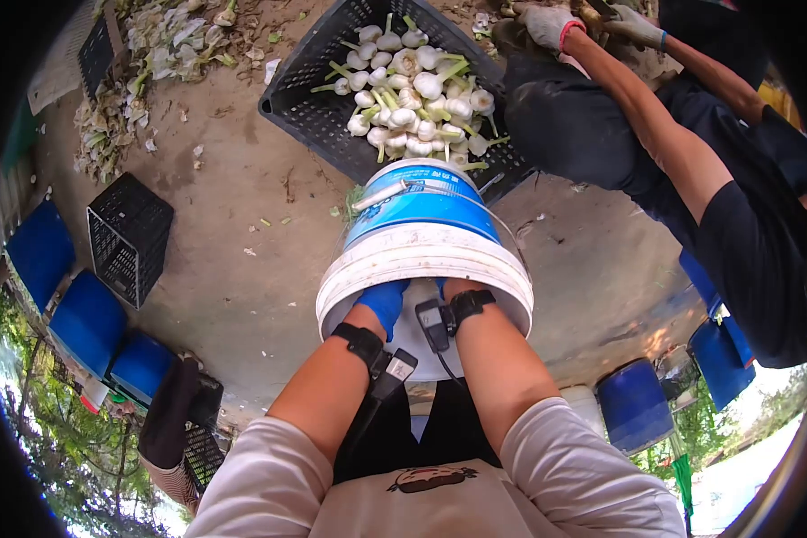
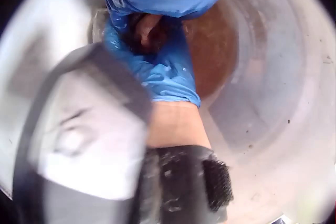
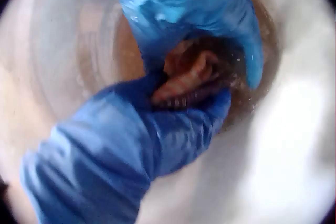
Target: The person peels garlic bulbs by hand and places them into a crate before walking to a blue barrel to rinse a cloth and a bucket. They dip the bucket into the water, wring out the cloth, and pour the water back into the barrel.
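Both hands are in blue gloves and reach into a white bucket (image 1: 421,260). The left hand (image 1: 386,305) and the right hand (image 1: 441,283) are mostly behind its rim in the head view. Inside, their fingers curl round a wet, crumpled bundle (image 3: 189,74), pinkish-brown with a dark, ribbed edge. What it is I cannot tell. In the right wrist view one hand covers it from above and the other cups it from below left. Brown liquid (image 2: 212,45) lies at the bucket's bottom beside the gloves.
A blue-labelled bucket (image 1: 421,211) stands just beyond the white one. Behind it, a black crate (image 1: 309,125) holds many garlic bulbs (image 1: 403,117). Another person's gloved hand (image 1: 547,27) is at upper right. An empty-looking black crate (image 1: 130,238) and blue barrels (image 1: 90,314) stand left.
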`<control>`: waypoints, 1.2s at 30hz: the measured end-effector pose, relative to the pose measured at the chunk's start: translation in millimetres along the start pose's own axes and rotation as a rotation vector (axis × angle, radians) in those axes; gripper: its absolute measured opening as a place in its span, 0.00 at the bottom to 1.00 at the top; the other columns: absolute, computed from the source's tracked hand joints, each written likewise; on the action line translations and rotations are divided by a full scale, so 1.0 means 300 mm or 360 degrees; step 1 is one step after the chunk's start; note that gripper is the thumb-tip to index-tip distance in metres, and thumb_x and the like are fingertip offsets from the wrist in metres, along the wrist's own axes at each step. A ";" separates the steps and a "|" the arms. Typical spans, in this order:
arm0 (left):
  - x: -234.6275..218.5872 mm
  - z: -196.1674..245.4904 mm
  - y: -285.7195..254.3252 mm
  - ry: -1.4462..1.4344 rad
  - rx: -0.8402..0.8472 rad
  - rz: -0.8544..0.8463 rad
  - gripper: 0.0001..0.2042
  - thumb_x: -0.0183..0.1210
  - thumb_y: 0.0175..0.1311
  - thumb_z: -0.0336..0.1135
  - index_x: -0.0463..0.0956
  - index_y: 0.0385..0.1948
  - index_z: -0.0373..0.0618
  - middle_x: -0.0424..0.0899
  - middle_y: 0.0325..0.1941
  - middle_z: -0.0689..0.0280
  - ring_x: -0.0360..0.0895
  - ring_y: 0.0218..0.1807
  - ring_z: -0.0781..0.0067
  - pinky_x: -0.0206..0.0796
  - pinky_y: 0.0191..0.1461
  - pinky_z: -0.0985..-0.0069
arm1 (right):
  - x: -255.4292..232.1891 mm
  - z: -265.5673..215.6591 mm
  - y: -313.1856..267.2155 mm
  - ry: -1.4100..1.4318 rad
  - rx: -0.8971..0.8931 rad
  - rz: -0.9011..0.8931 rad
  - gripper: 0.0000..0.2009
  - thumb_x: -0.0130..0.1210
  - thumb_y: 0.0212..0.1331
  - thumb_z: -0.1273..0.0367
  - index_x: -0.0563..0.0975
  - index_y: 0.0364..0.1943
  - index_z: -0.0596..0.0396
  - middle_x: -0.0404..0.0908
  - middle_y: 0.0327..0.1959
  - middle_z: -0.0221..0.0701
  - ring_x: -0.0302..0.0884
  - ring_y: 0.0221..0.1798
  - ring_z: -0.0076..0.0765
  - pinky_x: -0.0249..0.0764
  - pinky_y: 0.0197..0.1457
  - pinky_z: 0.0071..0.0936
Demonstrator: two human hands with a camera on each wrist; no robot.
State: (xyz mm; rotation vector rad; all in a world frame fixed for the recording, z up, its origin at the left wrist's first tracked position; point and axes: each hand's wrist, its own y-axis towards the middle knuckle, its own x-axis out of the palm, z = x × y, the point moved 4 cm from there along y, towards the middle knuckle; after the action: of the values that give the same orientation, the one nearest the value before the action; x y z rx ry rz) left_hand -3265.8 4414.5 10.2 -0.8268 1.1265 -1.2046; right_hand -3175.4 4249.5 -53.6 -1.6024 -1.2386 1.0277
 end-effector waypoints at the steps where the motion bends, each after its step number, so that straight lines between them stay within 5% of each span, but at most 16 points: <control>1: 0.005 0.002 -0.005 0.0010 0.0003 -0.0005 0.12 0.54 0.58 0.45 0.74 0.36 0.48 0.74 0.30 0.69 0.70 0.30 0.80 0.64 0.34 0.80 | 0.005 -0.009 0.004 -0.0025 -0.0024 0.0010 0.13 0.48 0.61 0.59 0.72 0.42 0.53 0.73 0.30 0.28 0.70 0.31 0.24 0.68 0.34 0.24; 36: 0.083 -0.037 0.066 -0.0092 0.0008 -0.0106 0.09 0.52 0.58 0.35 0.74 0.38 0.43 0.75 0.34 0.65 0.71 0.35 0.76 0.64 0.41 0.77 | 0.043 -0.096 0.105 -0.0193 -0.0133 0.0033 0.16 0.47 0.62 0.59 0.71 0.48 0.55 0.74 0.40 0.31 0.71 0.40 0.27 0.69 0.43 0.28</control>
State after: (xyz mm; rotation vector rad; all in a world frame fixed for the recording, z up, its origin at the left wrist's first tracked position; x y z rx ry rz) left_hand -3271.4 4394.9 -16.8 -0.8962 1.0556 -1.2304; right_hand -3137.1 4253.3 -75.9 -1.6395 -1.3646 1.1125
